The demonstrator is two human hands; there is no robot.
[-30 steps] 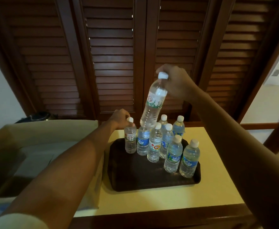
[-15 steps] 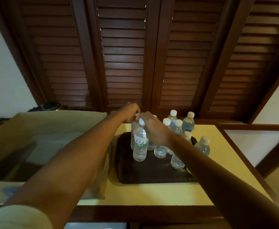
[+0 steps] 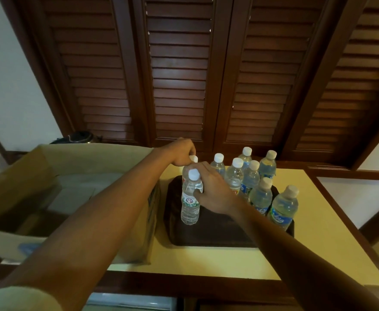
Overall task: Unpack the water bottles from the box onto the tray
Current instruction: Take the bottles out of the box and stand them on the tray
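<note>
head view: louvred doors [image 3: 179,70] fill the far side; yellow counter [image 3: 314,221] carries the open box [image 3: 76,158] on the left and dark tray [image 3: 206,236] beside it. right hand [image 3: 213,191] grip wraps an upright bottle [image 3: 190,203] on the tray's left; left hand [image 3: 181,152] grip pinches the cap of the bottle behind [image 3: 194,158].

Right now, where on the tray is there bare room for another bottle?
The tray is bare along its near edge, in front of the green-label bottle under the right hand. The far right is crowded with blue-label bottles; the left hand covers the far-left corner.
</note>
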